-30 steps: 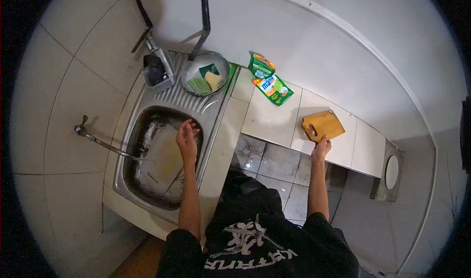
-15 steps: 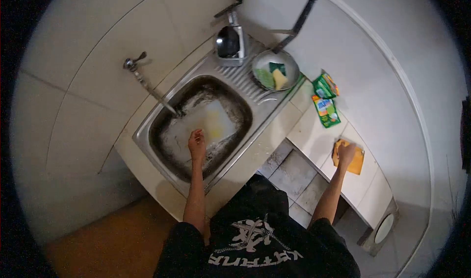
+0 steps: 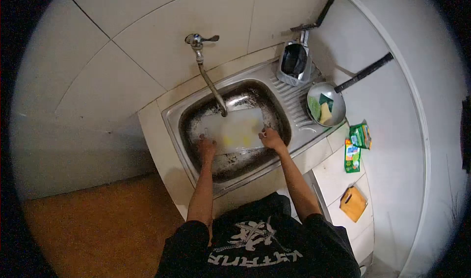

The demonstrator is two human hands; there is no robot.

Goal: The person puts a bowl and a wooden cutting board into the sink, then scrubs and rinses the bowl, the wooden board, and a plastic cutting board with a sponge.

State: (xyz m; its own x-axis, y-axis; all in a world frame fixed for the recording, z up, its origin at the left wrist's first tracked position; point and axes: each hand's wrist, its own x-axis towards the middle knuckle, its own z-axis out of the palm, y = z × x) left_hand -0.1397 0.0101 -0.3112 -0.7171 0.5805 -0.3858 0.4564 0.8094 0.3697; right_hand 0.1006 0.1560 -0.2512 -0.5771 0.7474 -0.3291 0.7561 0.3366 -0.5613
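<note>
A pale, translucent rectangular cutting board [image 3: 235, 127] with yellow stains lies in the steel sink [image 3: 235, 175]. My left hand [image 3: 207, 147] is at its left end, fingers curled over the edge. At the opposite end my right hand [image 3: 271, 138] grips the right edge, thumb and fingers bent around it. Above the board's far side hangs the spout of the tap [image 3: 214, 89]; I cannot make out any water running from it.
On the drainboard stand a clear container with a dark pan [image 3: 294, 60] and a pan [image 3: 338, 113] holding a sponge and scourers. Green packets [image 3: 352, 158] and a flat orange-brown piece with a dark slot [image 3: 353, 204] lie on the right counter.
My right hand has left the orange-brown piece on the right counter and come to the board's right edge. The board has turned more level in view. My head has turned left.
</note>
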